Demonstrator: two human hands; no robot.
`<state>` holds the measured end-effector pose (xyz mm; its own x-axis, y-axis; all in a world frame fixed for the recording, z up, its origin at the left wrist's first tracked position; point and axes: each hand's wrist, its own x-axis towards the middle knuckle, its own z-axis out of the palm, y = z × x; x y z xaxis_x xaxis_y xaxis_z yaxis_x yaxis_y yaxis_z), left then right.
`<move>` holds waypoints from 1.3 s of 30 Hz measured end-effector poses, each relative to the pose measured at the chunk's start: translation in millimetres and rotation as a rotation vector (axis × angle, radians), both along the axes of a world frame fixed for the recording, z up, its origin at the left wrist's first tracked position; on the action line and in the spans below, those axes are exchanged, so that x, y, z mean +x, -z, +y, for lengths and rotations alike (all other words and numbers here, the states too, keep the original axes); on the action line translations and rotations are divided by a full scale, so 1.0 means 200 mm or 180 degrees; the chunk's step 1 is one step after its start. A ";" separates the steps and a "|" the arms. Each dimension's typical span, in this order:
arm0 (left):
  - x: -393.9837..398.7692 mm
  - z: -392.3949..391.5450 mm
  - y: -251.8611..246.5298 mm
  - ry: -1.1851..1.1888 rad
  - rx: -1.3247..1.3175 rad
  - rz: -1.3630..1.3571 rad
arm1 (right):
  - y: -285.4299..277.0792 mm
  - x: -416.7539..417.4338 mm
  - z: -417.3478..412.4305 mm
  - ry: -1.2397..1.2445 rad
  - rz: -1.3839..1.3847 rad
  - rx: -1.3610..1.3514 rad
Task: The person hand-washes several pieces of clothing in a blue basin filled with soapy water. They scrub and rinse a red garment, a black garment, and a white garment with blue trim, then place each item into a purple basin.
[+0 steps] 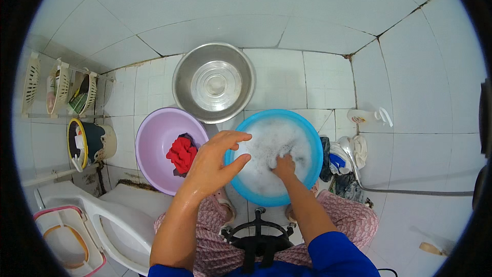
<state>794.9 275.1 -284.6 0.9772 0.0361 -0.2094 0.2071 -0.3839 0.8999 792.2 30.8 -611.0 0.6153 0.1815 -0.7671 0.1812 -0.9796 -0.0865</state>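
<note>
Before me on the floor stands a blue plastic basin (317, 154) filled with white suds (265, 150). My right hand (285, 165) reaches into the foam; its fingers are hidden below the surface. Raised in the air is my left hand (221, 157), empty, with thumb and fingers apart, near the left rim of that basin. Left of it, a purple plastic basin (153, 142) holds a crumpled red cloth (180, 156) with dark fabric under it. A wide stainless steel basin (215, 84) stands bare behind both, close to the wall.
Clothes (338, 157) lie heaped right of the blue basin, beside a shower head (347, 147) with its hose. A spray bottle (363, 116) is by the right wall. At left are a yellow-rimmed bucket (92, 141), wall baskets (59, 86) and a white toilet (123, 223).
</note>
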 end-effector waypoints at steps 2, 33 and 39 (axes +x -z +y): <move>0.01 0.02 0.03 0.0041 0.0118 -0.0134 | 0.01 0.00 -0.05 0.0615 -0.0521 -0.0009; -0.02 0.03 0.32 0.0667 0.0515 -0.0117 | -1.33 -0.20 -0.18 0.2556 -0.2041 0.3694; -0.02 -0.06 0.74 0.0939 0.0740 0.0224 | -1.80 -0.23 -0.11 0.2407 -0.2192 0.4264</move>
